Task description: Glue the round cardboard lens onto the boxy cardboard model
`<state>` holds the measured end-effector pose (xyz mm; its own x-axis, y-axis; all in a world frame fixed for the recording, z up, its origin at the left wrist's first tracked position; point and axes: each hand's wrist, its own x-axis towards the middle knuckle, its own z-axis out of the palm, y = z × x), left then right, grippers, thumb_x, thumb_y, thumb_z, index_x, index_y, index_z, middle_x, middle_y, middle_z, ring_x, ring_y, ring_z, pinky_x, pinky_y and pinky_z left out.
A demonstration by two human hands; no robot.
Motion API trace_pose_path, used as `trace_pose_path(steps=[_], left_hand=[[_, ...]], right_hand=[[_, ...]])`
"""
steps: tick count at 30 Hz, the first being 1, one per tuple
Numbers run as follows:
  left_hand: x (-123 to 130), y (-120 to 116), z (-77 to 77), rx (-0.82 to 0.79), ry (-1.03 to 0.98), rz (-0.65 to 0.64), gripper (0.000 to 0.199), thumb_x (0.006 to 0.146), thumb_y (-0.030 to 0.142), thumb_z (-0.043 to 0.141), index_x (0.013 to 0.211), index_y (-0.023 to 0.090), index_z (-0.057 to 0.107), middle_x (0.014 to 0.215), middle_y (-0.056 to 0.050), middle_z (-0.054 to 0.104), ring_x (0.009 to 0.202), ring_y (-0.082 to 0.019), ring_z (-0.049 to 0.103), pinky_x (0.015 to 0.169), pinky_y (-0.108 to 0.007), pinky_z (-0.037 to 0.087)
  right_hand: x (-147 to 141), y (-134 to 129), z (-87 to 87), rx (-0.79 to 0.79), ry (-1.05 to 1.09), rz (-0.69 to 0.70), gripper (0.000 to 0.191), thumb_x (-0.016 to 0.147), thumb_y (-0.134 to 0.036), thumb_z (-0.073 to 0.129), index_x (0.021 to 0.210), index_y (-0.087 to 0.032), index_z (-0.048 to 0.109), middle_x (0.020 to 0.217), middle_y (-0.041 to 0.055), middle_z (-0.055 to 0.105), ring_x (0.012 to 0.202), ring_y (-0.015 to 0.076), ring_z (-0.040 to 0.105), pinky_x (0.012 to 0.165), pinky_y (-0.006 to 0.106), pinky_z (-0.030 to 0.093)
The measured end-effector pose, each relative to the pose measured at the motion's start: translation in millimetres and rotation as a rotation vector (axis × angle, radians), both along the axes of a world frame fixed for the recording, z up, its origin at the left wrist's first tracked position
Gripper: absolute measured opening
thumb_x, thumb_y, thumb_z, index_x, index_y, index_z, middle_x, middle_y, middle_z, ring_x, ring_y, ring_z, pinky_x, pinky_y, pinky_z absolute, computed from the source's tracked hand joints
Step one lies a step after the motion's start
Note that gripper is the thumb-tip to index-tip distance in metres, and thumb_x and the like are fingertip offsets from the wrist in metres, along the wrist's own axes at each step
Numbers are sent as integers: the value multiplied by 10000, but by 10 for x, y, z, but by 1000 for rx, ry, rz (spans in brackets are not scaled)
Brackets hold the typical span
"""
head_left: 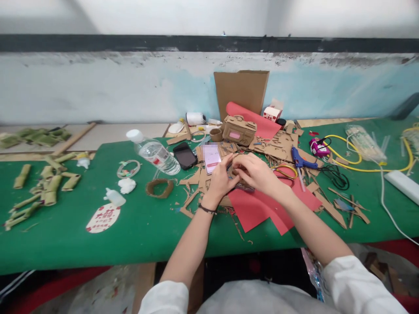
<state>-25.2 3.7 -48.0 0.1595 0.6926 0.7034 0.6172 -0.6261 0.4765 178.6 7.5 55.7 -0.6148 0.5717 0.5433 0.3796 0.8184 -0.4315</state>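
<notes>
My left hand and my right hand meet over the middle of the green table, both closed around a small brown cardboard piece that is mostly hidden by the fingers. Red paper sheets and cardboard scraps lie under and around them. A phone with a pink screen lies just beyond my left hand. A cardboard camera model stands behind it.
A water bottle lies on its side at left, next to a black phone. A blue glue gun, yellow cable and white power strip are at right. Green bamboo pieces lie far left. A cardboard ring sits near centre.
</notes>
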Motion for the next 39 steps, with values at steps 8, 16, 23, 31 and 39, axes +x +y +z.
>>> trace_pose_path(steps=[8, 16, 23, 31, 39], left_hand=[[31, -110, 205, -22, -140, -172, 418, 1151, 326, 454, 1555, 220, 454, 1633, -210, 589, 1526, -282, 591, 1238, -554, 530], [23, -163, 323, 244, -69, -59, 163, 1058, 209, 658, 1213, 250, 635, 1481, -140, 703, 1369, -271, 699, 1098, -493, 630], [40, -159, 342, 271, -39, -27, 170, 1009, 126, 717, 1134, 235, 679, 1300, -123, 758, 1176, -238, 750, 993, -418, 650], [-93, -153, 363, 261, 96, 15, 121, 1033, 233, 726, 1146, 278, 725, 1122, -67, 797, 1188, -268, 762, 1052, -483, 635], [-312, -363, 459, 124, 344, 10, 433, 1076, 215, 623, 1493, 326, 652, 1423, -125, 722, 1302, -300, 712, 1079, -492, 623]], right_hand=[[82, -97, -83, 9, 110, -142, 76, 1068, -205, 652, 1130, -227, 690, 1149, 106, 752, 1099, 298, 634, 974, 458, 550], [112, -226, -279, 76, 180, -201, 156, 1098, -220, 623, 1212, -243, 727, 1195, 116, 763, 1136, 307, 636, 1005, 509, 572], [105, -266, -363, 46, 225, -241, 190, 1107, -207, 589, 1218, -257, 735, 1206, 105, 770, 1159, 305, 637, 1035, 527, 571], [34, -278, -387, 17, 225, -291, 218, 1101, -200, 567, 1200, -255, 754, 1191, 119, 759, 1159, 313, 630, 1051, 541, 567], [114, -340, -407, 12, 222, -243, 258, 1100, -188, 562, 1279, -255, 735, 1270, 118, 760, 1217, 312, 638, 1112, 564, 554]])
